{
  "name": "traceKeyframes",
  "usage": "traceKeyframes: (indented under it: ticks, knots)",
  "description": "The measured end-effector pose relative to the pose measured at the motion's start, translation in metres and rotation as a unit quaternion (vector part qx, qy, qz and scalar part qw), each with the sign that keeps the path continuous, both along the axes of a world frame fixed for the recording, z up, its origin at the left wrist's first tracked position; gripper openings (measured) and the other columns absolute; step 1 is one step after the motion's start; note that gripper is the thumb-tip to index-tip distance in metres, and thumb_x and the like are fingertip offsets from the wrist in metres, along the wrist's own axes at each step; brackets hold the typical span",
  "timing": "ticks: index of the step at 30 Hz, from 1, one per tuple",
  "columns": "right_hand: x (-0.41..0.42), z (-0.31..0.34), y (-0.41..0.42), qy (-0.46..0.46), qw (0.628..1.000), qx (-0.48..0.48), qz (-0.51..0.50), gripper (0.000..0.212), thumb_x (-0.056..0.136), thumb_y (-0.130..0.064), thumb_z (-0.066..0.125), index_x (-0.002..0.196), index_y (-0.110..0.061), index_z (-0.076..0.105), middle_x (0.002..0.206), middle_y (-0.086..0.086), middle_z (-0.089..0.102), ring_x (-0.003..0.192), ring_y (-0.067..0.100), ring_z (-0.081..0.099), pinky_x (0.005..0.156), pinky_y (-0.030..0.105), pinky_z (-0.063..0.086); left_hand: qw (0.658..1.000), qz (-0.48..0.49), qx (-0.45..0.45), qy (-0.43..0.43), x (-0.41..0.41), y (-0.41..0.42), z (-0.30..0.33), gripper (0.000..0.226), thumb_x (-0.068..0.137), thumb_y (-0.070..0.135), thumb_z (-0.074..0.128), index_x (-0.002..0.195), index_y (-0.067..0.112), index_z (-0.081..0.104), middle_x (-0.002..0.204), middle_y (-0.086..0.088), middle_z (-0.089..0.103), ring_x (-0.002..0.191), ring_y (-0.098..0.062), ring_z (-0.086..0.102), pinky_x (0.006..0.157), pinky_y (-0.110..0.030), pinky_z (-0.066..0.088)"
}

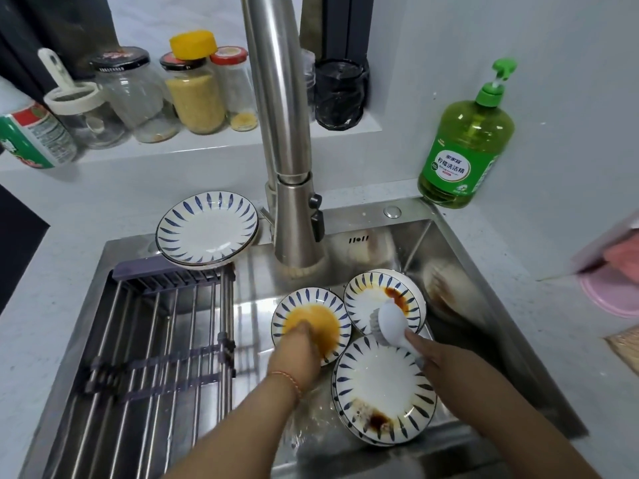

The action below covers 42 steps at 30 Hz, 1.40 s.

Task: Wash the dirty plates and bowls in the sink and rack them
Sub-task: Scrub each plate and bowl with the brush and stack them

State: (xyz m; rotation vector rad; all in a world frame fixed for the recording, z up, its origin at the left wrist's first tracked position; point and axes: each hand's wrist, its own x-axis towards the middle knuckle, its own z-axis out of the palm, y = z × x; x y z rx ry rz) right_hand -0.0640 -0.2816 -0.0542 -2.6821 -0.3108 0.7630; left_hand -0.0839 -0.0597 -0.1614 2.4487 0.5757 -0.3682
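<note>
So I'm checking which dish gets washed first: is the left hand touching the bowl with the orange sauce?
Touching. The head view shows the left hand resting on the orange-sauced bowl, its fingers overlapping the sauce and near rim with no gap visible.

Left grip [300, 344] on orange-smeared plate [311, 326] in sink [449, 440], right grip [436, 357] around brush [390, 323].

Both bare forearms reach up from the bottom of the frame. The left hand [300, 347], a thin orange thread at its wrist, lies knuckles-up at lower centre. The right hand [441, 357], just right of it, grips a pale grey plastic handle.
</note>
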Motion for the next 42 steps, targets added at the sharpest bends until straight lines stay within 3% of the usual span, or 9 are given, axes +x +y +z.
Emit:
traceKeyframes:
  ticks: [7, 14, 18, 22, 26, 30, 33, 37, 42]
  knots:
    - [-0.002, -0.008, -0.014, 0.008, 1.000, -0.001, 0.005, 0.049, 0.102, -0.026, 0.036, 0.147, -0.041, 0.023, 0.069, -0.011, 0.047, 0.063, 0.001, 0.048, 0.068, 0.019, 0.046, 0.989, -0.028, -0.095, 0.106, -0.015, -0.053, -0.040, 0.040, 0.089, 0.001, 0.045, 0.125, 0.013, 0.054, 0.122, -0.009, 0.061, 0.111, -0.025, 0.059, 0.093, -0.030, 0.048]
    - [-0.003, -0.019, -0.032, 0.011, 1.000, -0.021, -0.014, 0.049, 0.102, -0.027, 0.038, 0.147, -0.042, 0.024, 0.100, -0.005, 0.065, 0.082, 0.003, 0.059, 0.080, 0.020, 0.050, 0.991, -0.083, -0.049, 0.090, 0.012, -0.064, -0.046, 0.063, 0.089, 0.001, 0.043, 0.147, 0.024, 0.034, 0.143, -0.011, 0.032, 0.130, -0.030, 0.037, 0.110, -0.036, 0.035]
    - [-0.005, -0.026, -0.048, 0.014, 0.999, -0.015, -0.025, 0.047, 0.100, -0.029, 0.034, 0.144, -0.046, 0.029, 0.114, 0.000, 0.066, 0.096, 0.017, 0.065, 0.086, 0.032, 0.052, 0.997, -0.050, -0.036, 0.051, 0.029, -0.070, -0.056, 0.059, 0.089, 0.006, 0.039, 0.142, 0.032, 0.035, 0.138, -0.008, 0.033, 0.127, -0.031, 0.032, 0.106, -0.043, 0.035]
    - [0.001, -0.031, -0.061, 0.000, 0.999, -0.035, -0.023, 0.049, 0.102, -0.026, 0.035, 0.146, -0.044, 0.024, 0.090, -0.008, 0.054, 0.065, -0.005, 0.045, 0.066, 0.015, 0.039, 0.995, -0.061, 0.001, 0.080, 0.042, -0.075, -0.060, 0.048, 0.094, 0.012, 0.037, 0.137, 0.030, 0.043, 0.137, -0.008, 0.036, 0.126, -0.031, 0.031, 0.101, -0.041, 0.037]
    - [0.004, -0.028, -0.067, -0.009, 0.999, -0.027, -0.031, 0.047, 0.102, -0.029, 0.037, 0.145, -0.046, 0.027, 0.087, -0.006, 0.053, 0.060, -0.006, 0.042, 0.056, 0.014, 0.035, 0.991, -0.091, 0.024, 0.094, 0.046, -0.074, -0.063, 0.031, 0.101, 0.028, 0.040, 0.127, 0.019, 0.053, 0.126, -0.009, 0.055, 0.122, -0.031, 0.044, 0.094, -0.039, 0.043]
    - [0.006, -0.026, -0.067, -0.005, 0.999, -0.025, -0.030, 0.047, 0.102, -0.030, 0.036, 0.145, -0.046, 0.026, 0.099, -0.003, 0.062, 0.066, -0.004, 0.049, 0.060, 0.017, 0.040, 0.992, -0.079, -0.043, 0.086, 0.040, -0.066, -0.058, 0.024, 0.101, 0.017, 0.040, 0.115, 0.013, 0.059, 0.116, -0.012, 0.064, 0.108, -0.029, 0.058, 0.088, -0.033, 0.046]
    - [0.007, -0.020, -0.064, 0.000, 1.000, -0.018, -0.017, 0.048, 0.102, -0.028, 0.035, 0.146, -0.044, 0.025, 0.115, -0.001, 0.065, 0.083, 0.007, 0.059, 0.075, 0.022, 0.050, 0.990, -0.014, -0.118, 0.080, 0.032, -0.054, -0.046, 0.029, 0.104, 0.022, 0.037, 0.115, 0.005, 0.058, 0.110, -0.018, 0.064, 0.101, -0.032, 0.058, 0.076, -0.029, 0.041]
    - [0.002, -0.014, -0.058, 0.011, 0.999, -0.039, 0.000, 0.048, 0.101, -0.027, 0.033, 0.146, -0.040, 0.028, 0.120, 0.001, 0.064, 0.103, 0.018, 0.063, 0.090, 0.031, 0.049, 0.917, 0.186, -0.350, 0.046, 0.007, -0.037, -0.021, 0.020, 0.099, 0.012, 0.044, 0.107, 0.004, 0.060, 0.081, -0.011, 0.063, 0.068, -0.023, 0.055, 0.061, -0.026, 0.044]
    - [-0.001, -0.019, -0.040, -0.009, 0.991, -0.096, 0.087, 0.056, 0.101, -0.020, 0.040, 0.149, -0.037, 0.018, 0.097, -0.011, 0.060, 0.076, -0.005, 0.053, 0.084, 0.017, 0.047, 0.820, 0.264, -0.507, 0.034, -0.040, -0.030, 0.017, 0.022, 0.101, 0.031, 0.047, 0.120, 0.027, 0.058, 0.107, -0.006, 0.073, 0.087, -0.029, 0.072, 0.049, -0.035, 0.056]
